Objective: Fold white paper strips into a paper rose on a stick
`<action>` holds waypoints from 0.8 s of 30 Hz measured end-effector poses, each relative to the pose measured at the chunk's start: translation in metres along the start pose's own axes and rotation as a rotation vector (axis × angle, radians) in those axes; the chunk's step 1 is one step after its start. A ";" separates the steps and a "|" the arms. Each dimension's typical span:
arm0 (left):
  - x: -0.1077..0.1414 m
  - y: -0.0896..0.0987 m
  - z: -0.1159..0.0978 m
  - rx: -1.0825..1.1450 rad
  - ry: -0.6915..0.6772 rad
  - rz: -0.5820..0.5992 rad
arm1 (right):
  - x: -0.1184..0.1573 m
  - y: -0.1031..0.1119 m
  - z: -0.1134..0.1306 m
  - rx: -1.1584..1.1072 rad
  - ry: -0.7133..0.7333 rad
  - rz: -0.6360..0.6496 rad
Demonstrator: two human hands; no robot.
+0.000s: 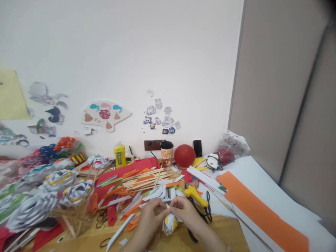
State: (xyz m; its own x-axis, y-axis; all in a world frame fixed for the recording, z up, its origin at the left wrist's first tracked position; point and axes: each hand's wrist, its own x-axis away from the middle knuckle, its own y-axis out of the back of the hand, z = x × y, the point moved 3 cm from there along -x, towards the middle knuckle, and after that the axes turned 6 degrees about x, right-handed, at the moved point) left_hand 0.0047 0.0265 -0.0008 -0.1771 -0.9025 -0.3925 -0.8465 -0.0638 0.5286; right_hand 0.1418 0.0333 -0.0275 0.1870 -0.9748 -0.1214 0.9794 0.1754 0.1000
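Close to the table's front edge, my left hand (pixel 153 215) and my right hand (pixel 184 211) meet fingertip to fingertip. Both are closed in a pinch at the upper end of a small folded paper flower (pixel 170 224), white with yellow parts. A bit of white paper shows between the fingertips; the rest of what they grip is hidden. Loose white paper strips (pixel 160 191) and orange strips (pixel 133 222) lie just beyond and left of my hands. To the right of my right hand rests a yellow glue gun (pixel 196 196) with a black cord.
Wooden sticks (pixel 144 179) lie in a pile behind the strips. Finished paper flowers (pixel 76 192) crowd the left side. Along the wall stand a yellow bottle (pixel 120 155), a cup (pixel 167 154) and a red balloon (pixel 184 156). Orange paper (pixel 262 213) covers white sheets at right.
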 end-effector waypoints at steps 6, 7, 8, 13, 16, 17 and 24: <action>0.002 0.003 -0.002 -0.023 -0.071 -0.072 | 0.001 -0.001 0.003 -0.012 0.027 -0.007; 0.002 0.003 -0.002 -0.028 -0.072 -0.080 | 0.000 -0.001 0.002 -0.015 0.025 -0.013; 0.002 0.003 -0.001 -0.033 -0.074 -0.083 | 0.000 -0.001 0.001 -0.018 0.021 -0.019; 0.001 0.003 0.001 -0.036 -0.087 -0.081 | -0.001 -0.001 -0.004 -0.024 0.019 -0.030; 0.002 0.004 0.000 -0.047 -0.112 -0.089 | -0.002 -0.001 -0.005 -0.033 0.020 -0.025; 0.002 0.004 0.000 -0.059 -0.121 -0.083 | -0.002 -0.001 -0.005 -0.037 0.023 -0.025; 0.003 0.005 -0.006 -0.140 -0.175 -0.084 | -0.002 -0.001 -0.002 -0.021 0.020 -0.020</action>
State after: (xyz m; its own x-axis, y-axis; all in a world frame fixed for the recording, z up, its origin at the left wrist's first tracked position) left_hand 0.0029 0.0205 0.0050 -0.2034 -0.8048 -0.5576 -0.7864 -0.2050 0.5827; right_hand 0.1402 0.0356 -0.0297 0.1690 -0.9751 -0.1433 0.9842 0.1592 0.0771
